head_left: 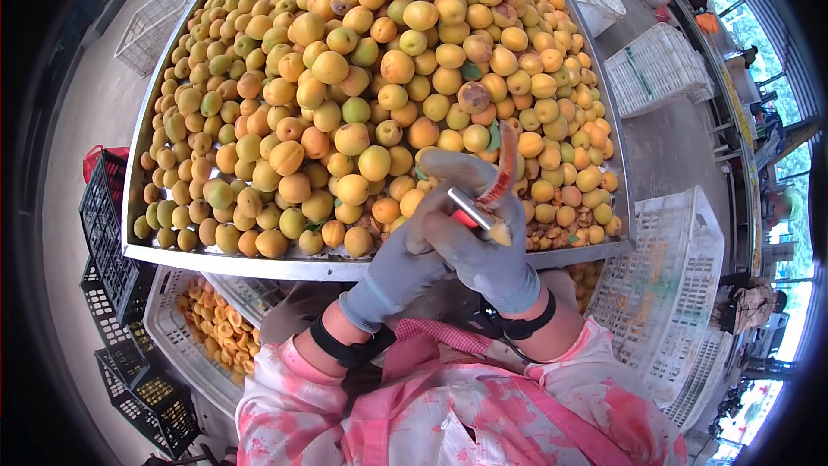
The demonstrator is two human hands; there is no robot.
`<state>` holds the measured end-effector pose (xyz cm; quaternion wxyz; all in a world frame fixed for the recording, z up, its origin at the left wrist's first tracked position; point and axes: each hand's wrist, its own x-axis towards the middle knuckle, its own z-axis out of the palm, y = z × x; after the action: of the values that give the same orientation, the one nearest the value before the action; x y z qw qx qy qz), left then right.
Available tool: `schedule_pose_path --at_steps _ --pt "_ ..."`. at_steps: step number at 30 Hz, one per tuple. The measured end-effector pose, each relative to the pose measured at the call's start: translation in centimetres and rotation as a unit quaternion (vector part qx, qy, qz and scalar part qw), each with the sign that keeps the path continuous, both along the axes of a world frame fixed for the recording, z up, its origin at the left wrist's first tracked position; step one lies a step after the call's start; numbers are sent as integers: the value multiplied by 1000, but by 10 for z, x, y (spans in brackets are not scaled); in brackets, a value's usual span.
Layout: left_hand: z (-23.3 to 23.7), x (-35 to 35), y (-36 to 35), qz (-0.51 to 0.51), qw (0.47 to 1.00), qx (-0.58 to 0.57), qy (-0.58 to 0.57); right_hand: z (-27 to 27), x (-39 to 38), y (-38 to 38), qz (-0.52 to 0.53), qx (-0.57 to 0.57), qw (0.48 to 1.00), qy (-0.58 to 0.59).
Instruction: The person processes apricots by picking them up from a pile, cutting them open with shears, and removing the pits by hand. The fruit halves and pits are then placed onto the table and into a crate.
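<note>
My left hand (pixel 401 267), in a grey-blue glove, is closed and pressed against my right hand over the front edge of the fruit table; what its fingers hold is hidden. My right hand (pixel 496 255), gloved alike, is closed around a small tool (pixel 471 208) with a silver metal tube and a red part. A pale yellow piece (pixel 499 232) shows at the tube's lower end. A curved reddish-orange strip (pixel 505 164), whose nature I cannot tell, stands up beside the fingers. Whole yellow-orange fruits (pixel 374 163) are heaped behind both hands.
The metal table rim (pixel 259 268) runs before me. Below left, a white crate (pixel 181 336) holds halved fruits (pixel 220 319). Black crates (pixel 108 207) stand at far left. White crates (pixel 660 267) are at right, with a white bucket (pixel 599 2) behind. People are at far right.
</note>
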<state>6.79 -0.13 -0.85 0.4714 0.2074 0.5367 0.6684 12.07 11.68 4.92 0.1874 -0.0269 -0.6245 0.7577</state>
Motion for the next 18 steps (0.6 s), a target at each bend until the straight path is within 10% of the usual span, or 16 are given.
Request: schedule_pose_path --at_steps 4,7,9,18 --pt "-9 3 5 89 982 95 136 0 -12 -4 54 30 996 -70" --pt "-19 -1 5 -21 978 49 203 -5 -14 -1 60 10 994 -95" --pt "-4 2 12 44 992 62 -99 1 -12 9 -57 -70 996 6" --pt "4 1 21 37 996 24 -80 1 -9 27 -157 -98 973 136"
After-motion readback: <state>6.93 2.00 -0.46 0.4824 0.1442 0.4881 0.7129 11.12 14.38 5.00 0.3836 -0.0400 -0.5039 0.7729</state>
